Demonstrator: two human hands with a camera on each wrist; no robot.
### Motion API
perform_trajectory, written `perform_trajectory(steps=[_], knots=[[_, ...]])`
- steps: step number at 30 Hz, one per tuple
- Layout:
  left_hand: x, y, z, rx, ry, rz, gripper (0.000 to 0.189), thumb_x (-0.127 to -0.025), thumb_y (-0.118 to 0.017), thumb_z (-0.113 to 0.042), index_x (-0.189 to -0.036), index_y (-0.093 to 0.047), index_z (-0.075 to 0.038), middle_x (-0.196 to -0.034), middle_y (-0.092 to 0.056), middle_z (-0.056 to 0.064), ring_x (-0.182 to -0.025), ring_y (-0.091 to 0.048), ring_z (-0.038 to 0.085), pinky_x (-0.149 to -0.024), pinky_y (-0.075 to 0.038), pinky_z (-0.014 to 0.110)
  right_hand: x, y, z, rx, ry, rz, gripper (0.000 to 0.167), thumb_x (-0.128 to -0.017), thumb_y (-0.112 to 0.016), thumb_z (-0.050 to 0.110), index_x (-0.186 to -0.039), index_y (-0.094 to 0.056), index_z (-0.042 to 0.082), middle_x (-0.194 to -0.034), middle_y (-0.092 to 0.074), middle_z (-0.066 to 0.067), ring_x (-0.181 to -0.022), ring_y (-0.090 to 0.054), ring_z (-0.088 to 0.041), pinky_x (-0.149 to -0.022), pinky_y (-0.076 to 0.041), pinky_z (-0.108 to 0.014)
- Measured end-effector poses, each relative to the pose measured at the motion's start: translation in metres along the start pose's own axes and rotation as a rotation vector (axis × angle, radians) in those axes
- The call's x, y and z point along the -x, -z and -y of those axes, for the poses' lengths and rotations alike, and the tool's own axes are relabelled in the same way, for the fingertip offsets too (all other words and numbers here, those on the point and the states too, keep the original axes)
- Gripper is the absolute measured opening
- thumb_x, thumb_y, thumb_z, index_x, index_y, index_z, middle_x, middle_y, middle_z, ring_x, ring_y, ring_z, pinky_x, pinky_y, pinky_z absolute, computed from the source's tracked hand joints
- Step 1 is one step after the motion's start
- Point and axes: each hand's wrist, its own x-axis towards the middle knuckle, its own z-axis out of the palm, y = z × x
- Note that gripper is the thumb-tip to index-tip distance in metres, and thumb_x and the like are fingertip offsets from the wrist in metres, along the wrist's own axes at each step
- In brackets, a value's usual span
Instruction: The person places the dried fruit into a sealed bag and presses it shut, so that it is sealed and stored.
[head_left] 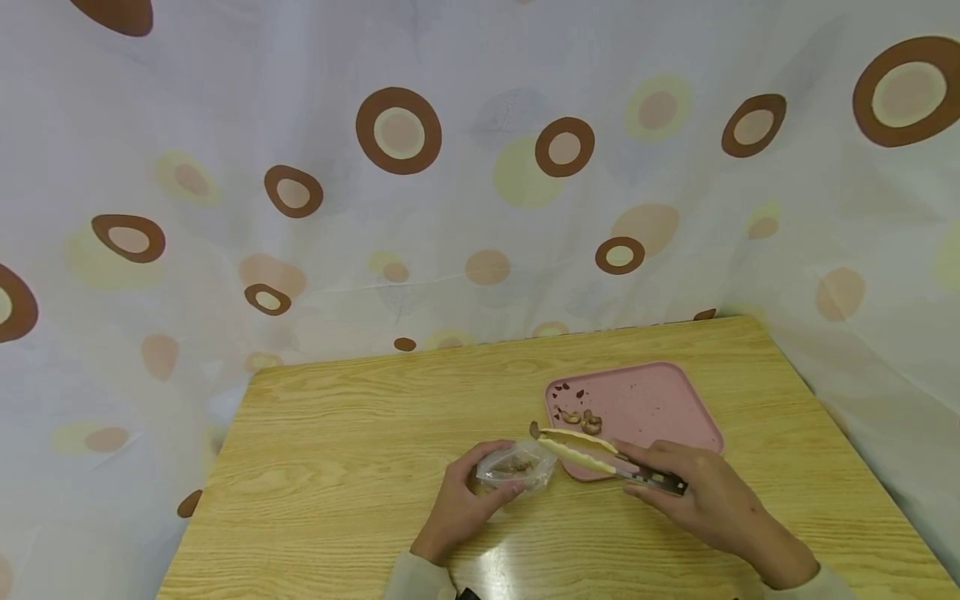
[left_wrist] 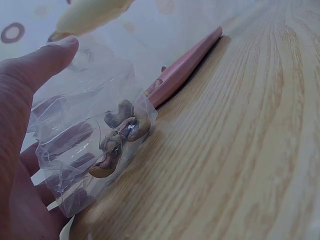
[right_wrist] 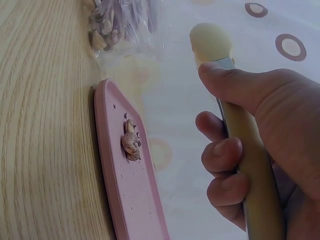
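Note:
My left hand point(head_left: 463, 507) holds a clear plastic bag point(head_left: 551, 479) by its sides, thumb and fingers around its open mouth. Several brown-skinned cashews point(left_wrist: 120, 130) lie inside, seen through the plastic in the left wrist view. My right hand point(head_left: 708, 496) grips tongs point(head_left: 577, 458) with cream-coloured tips and metal-and-dark handles. A brown cashew point(head_left: 535, 429) shows at the tips of the tongs, above the bag's right edge. Just beyond the tongs, a few more cashews point(head_left: 591, 422) lie on the pink tray point(head_left: 652, 400), near its left side.
Dark flakes of skin point(head_left: 566, 387) are scattered in the tray's left corner. Bag and tray are on a wooden table point(head_left: 360, 450), the tray to the right of the bag. A patterned curtain point(head_left: 465, 208) hangs behind the table and along its right side.

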Motion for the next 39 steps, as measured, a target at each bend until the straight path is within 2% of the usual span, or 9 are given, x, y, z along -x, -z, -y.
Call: perform_trajectory(steps=[6,15,18,23,32,35,39], knots=[[-0.001,0.000,0.000,0.004,-0.003,-0.002,0.047,-0.096,-0.085,-0.024,-0.140,-0.071,-0.034,-0.144,-0.072,-0.004,-0.122,-0.070,0.022,-0.105,-0.053,0.029,-0.002,0.000,0.001,0.000,0.017,0.014,0.057,-0.086,-0.093,0.018,-0.140,-0.076,0.027,-0.090,-0.065,0.025,-0.071,-0.046,0.009,-0.062,-0.044,-0.018],[-0.001,-0.001,-0.001,0.030,-0.023,0.009,0.048,-0.097,-0.085,-0.022,-0.142,-0.070,-0.032,-0.143,-0.073,0.003,-0.119,-0.071,0.024,-0.101,-0.055,0.028,-0.007,0.001,0.007,0.006,0.007,0.077,0.050,-0.093,-0.089,0.026,-0.141,-0.075,0.031,-0.091,-0.064,0.027,-0.071,-0.044,0.009,-0.062,-0.041,-0.018],[0.000,-0.001,-0.001,0.039,-0.030,0.012,0.048,-0.097,-0.085,-0.021,-0.141,-0.070,-0.031,-0.143,-0.073,0.003,-0.119,-0.071,0.025,-0.101,-0.055,0.028,-0.009,0.001,0.009,-0.009,-0.001,0.110,0.049,-0.095,-0.087,0.028,-0.141,-0.075,0.032,-0.096,-0.069,0.024,-0.075,-0.050,0.010,-0.064,-0.044,-0.019],[-0.001,-0.001,0.001,0.052,-0.041,0.019,0.049,-0.097,-0.085,-0.019,-0.142,-0.070,-0.031,-0.143,-0.073,0.001,-0.117,-0.071,0.026,-0.098,-0.057,0.028,-0.010,0.002,0.011,-0.013,-0.004,0.153,0.047,-0.097,-0.085,0.030,-0.143,-0.074,0.032,-0.107,-0.077,0.018,-0.090,-0.065,0.008,-0.070,-0.053,-0.022],[-0.001,-0.001,0.002,0.050,-0.043,0.023,0.049,-0.098,-0.083,-0.020,-0.143,-0.069,-0.031,-0.144,-0.072,0.001,-0.120,-0.072,0.026,-0.100,-0.057,0.029,-0.012,0.004,0.012,-0.012,0.013,0.168,0.050,-0.096,-0.086,0.029,-0.144,-0.073,0.030,-0.107,-0.078,0.014,-0.091,-0.066,0.007,-0.070,-0.055,-0.022],[-0.002,-0.001,0.003,0.028,-0.043,0.016,0.048,-0.098,-0.084,-0.022,-0.143,-0.070,-0.032,-0.144,-0.072,-0.001,-0.120,-0.072,0.021,-0.102,-0.056,0.029,-0.013,0.004,0.012,-0.024,0.019,0.164,0.054,-0.094,-0.088,0.031,-0.146,-0.072,0.026,-0.097,-0.072,0.017,-0.079,-0.058,0.009,-0.063,-0.051,-0.021],[-0.002,-0.001,0.002,0.006,-0.032,0.003,0.048,-0.097,-0.085,-0.024,-0.142,-0.070,-0.033,-0.144,-0.072,-0.004,-0.120,-0.071,0.016,-0.104,-0.054,0.029,-0.013,0.003,0.012,-0.045,0.029,0.151,0.059,-0.091,-0.091,0.030,-0.147,-0.072,0.021,-0.085,-0.057,0.022,-0.067,-0.039,0.009,-0.055,-0.041,-0.018]])
